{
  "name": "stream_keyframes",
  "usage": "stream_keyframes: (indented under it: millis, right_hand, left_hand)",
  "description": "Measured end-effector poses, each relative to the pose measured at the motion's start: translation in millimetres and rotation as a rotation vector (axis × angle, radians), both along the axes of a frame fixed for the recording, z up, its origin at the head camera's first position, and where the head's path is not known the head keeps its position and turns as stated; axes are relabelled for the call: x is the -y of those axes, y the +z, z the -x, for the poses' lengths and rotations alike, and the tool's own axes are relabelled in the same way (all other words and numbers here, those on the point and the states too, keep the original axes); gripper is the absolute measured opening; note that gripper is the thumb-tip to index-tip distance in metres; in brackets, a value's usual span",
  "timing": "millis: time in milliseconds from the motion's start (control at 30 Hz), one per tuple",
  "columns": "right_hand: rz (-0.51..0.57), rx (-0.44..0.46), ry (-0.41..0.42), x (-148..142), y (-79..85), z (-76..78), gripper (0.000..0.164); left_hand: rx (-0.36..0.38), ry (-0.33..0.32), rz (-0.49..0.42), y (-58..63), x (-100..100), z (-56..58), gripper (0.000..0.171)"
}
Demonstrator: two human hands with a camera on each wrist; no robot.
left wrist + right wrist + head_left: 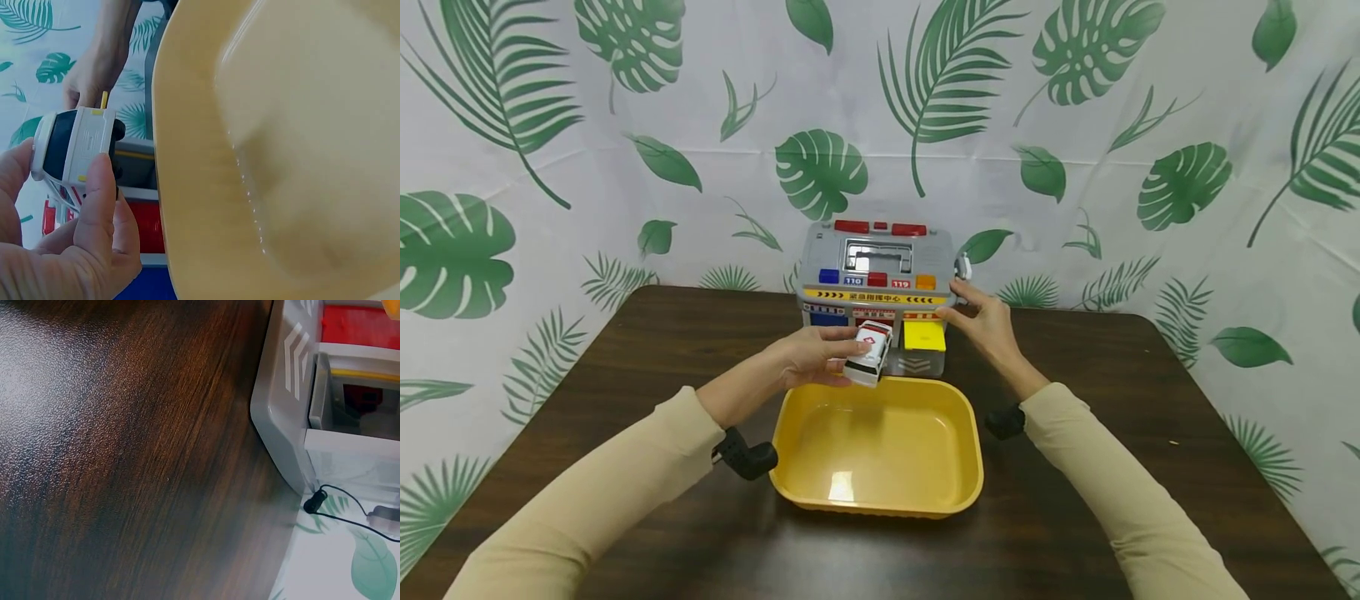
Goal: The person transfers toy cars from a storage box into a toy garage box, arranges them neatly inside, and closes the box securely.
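Between its thumb and fingers, my left hand [815, 357] holds a white toy ambulance [870, 353] with a red cross on its roof, above the near side of a toy emergency station [880, 297]. The left wrist view shows the ambulance [78, 147] closely, its black wheels turned toward the basin. My right hand [988, 327] touches the station's front right corner with thumb and extended fingers. Just beside the thumb, a yellow flap [924, 336] stands raised. In the right wrist view, a bay [369, 406] of the station gapes, dark inside; the right hand is out of that view.
A yellow plastic basin [880, 505] sits directly in front of the station on the dark wooden table [1075, 533]. A black cord [340, 515] hangs at the station's side. Behind the table is a leaf-patterned cloth [715, 50].
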State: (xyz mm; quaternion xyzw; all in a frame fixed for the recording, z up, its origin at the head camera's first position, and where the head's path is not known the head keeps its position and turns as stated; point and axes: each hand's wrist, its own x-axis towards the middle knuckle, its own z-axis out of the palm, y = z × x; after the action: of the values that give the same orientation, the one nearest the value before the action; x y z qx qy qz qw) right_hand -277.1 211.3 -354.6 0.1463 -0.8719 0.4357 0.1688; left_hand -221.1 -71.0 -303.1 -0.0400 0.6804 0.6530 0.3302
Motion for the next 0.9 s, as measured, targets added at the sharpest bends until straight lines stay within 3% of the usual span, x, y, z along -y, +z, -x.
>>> stream_keyframes:
  millis: [467,900]
  right_hand:
    - [-0.012,0.017,-0.004,0,1.9,1.2,0.059]
    - [-0.015,0.023,-0.014,0,0.9,1.9,0.059]
  left_hand:
    - [0.035,0.04,0.045,-7.1,-4,20.8,0.048]
    - [0.069,0.004,0.025,-14.2,-11,31.1,0.048]
